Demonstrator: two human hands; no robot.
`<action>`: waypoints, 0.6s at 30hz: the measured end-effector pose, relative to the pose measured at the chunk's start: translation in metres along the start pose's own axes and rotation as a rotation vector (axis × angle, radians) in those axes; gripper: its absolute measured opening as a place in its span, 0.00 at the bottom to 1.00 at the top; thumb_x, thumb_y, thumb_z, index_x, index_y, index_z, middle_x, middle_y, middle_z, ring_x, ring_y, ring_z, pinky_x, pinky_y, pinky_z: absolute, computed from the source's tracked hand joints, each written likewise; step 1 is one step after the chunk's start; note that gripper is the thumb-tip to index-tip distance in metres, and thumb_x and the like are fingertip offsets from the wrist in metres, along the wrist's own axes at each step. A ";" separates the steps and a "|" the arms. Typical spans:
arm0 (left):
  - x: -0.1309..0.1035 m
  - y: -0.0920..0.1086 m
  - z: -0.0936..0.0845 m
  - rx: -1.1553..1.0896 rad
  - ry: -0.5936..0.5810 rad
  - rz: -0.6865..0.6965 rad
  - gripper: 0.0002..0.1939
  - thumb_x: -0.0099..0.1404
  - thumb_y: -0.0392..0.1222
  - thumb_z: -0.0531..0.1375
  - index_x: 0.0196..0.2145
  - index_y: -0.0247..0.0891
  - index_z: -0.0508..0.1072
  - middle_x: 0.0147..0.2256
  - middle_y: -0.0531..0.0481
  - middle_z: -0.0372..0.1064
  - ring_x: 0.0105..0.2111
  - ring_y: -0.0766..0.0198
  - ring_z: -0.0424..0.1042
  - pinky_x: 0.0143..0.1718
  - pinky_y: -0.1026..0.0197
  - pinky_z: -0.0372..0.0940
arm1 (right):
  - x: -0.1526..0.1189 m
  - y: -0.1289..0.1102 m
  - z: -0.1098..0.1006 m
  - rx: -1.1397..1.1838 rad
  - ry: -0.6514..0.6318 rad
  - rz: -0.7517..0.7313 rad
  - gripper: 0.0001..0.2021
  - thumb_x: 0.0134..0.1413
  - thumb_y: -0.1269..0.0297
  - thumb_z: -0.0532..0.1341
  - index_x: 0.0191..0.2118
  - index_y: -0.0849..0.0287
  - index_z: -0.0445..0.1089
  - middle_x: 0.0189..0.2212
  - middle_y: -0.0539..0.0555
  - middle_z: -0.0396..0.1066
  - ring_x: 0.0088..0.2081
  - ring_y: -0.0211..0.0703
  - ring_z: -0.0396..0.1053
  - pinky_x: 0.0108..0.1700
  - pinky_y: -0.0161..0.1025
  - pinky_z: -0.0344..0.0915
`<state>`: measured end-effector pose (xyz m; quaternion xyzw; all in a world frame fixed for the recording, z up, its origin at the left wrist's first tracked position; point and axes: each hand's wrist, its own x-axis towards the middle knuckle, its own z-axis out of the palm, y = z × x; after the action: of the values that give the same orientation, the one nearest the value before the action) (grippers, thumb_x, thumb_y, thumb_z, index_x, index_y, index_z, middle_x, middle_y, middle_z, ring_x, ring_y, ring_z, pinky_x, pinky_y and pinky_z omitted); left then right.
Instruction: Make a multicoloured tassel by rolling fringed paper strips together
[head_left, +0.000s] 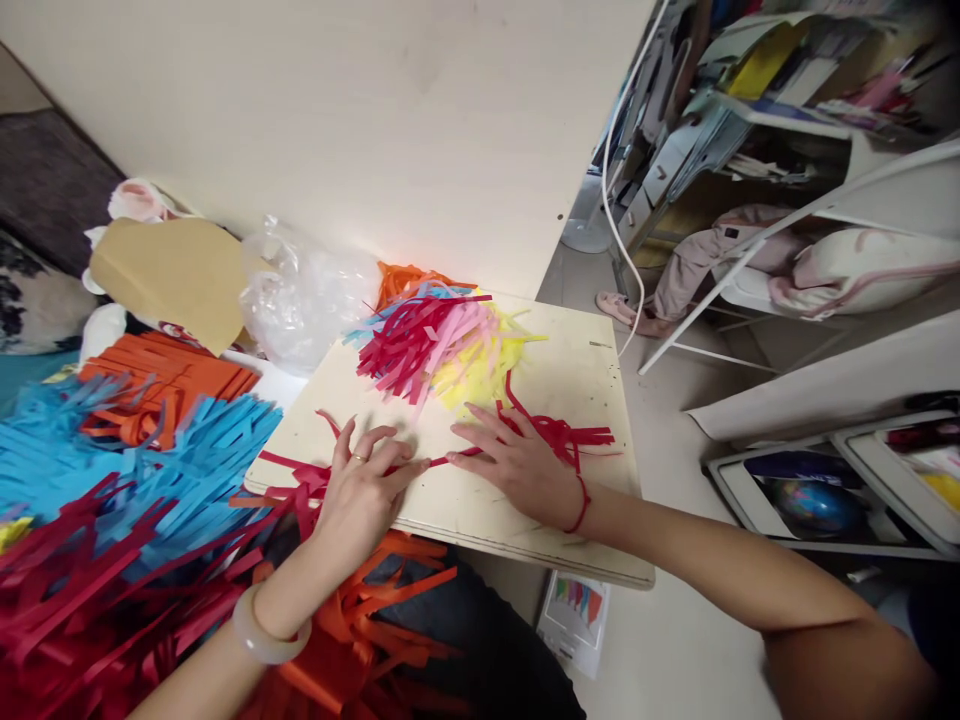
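Observation:
A pale wooden board (pixel 465 500) lies in front of me. Across it runs a thin twisted red strip (pixel 442 461). My left hand (pixel 364 480) has its thumb and index finger closed on the strip's left part, with loose red strips beneath the palm. My right hand (pixel 510 460) lies on the board with its fingers spread, the fingertips touching the strip. A tangle of red strips (pixel 562 432) sits behind and beside the right hand. Further back on the board rests a tassel bunch (pixel 450 345) in red, pink, yellow, blue and orange.
Blue strips (pixel 210 450), orange strips (pixel 172 380) and red strips (pixel 90 600) pile up on the left. A clear plastic bag (pixel 292 300) lies behind the board. On the right stand a white-framed chair (pixel 750 265) and a rack with a globe. Another person's leg (pixel 690 265) shows there.

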<state>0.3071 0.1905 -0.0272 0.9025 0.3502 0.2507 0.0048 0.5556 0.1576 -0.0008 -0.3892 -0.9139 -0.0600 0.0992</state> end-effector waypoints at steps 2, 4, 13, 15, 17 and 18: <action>-0.001 0.002 -0.002 0.062 0.003 0.047 0.14 0.61 0.31 0.57 0.38 0.48 0.77 0.35 0.49 0.73 0.50 0.50 0.64 0.59 0.31 0.45 | -0.007 0.005 -0.003 -0.030 -0.011 0.032 0.15 0.61 0.74 0.54 0.50 0.56 0.69 0.58 0.54 0.64 0.65 0.56 0.49 0.58 0.55 0.50; 0.002 0.006 -0.006 0.085 -0.006 0.068 0.12 0.62 0.32 0.57 0.37 0.46 0.77 0.35 0.49 0.73 0.49 0.50 0.65 0.59 0.31 0.46 | -0.010 0.012 -0.006 -0.060 -0.005 0.044 0.12 0.60 0.75 0.55 0.46 0.58 0.71 0.54 0.55 0.67 0.64 0.56 0.51 0.58 0.56 0.51; 0.040 0.039 0.002 0.358 -0.089 0.188 0.13 0.63 0.28 0.52 0.26 0.33 0.73 0.25 0.46 0.69 0.34 0.55 0.71 0.53 0.39 0.61 | 0.037 0.009 0.002 -0.220 -0.078 -0.029 0.14 0.62 0.77 0.50 0.29 0.61 0.70 0.29 0.54 0.71 0.35 0.41 0.66 0.44 0.45 0.59; 0.040 0.039 0.006 0.366 -0.063 0.204 0.13 0.63 0.26 0.51 0.29 0.32 0.74 0.25 0.45 0.70 0.31 0.57 0.72 0.51 0.42 0.65 | 0.039 0.003 -0.005 -0.142 -0.095 0.019 0.10 0.60 0.75 0.54 0.30 0.63 0.71 0.31 0.57 0.72 0.36 0.42 0.68 0.45 0.46 0.60; 0.036 0.035 0.004 0.295 0.023 0.248 0.14 0.65 0.26 0.49 0.33 0.31 0.74 0.28 0.44 0.73 0.32 0.59 0.74 0.49 0.46 0.67 | 0.034 0.000 -0.015 0.076 -0.106 0.133 0.05 0.57 0.69 0.59 0.32 0.64 0.71 0.32 0.57 0.74 0.36 0.43 0.70 0.44 0.44 0.61; 0.033 0.032 0.001 0.236 0.082 0.279 0.14 0.66 0.27 0.49 0.36 0.31 0.74 0.31 0.43 0.74 0.33 0.60 0.75 0.50 0.47 0.68 | 0.031 0.001 -0.021 0.251 -0.106 0.218 0.06 0.56 0.65 0.62 0.34 0.64 0.71 0.32 0.57 0.75 0.36 0.42 0.71 0.43 0.42 0.62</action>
<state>0.3484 0.1869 -0.0072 0.9256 0.2484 0.2428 -0.1501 0.5379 0.1758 0.0265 -0.4730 -0.8706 0.0864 0.1045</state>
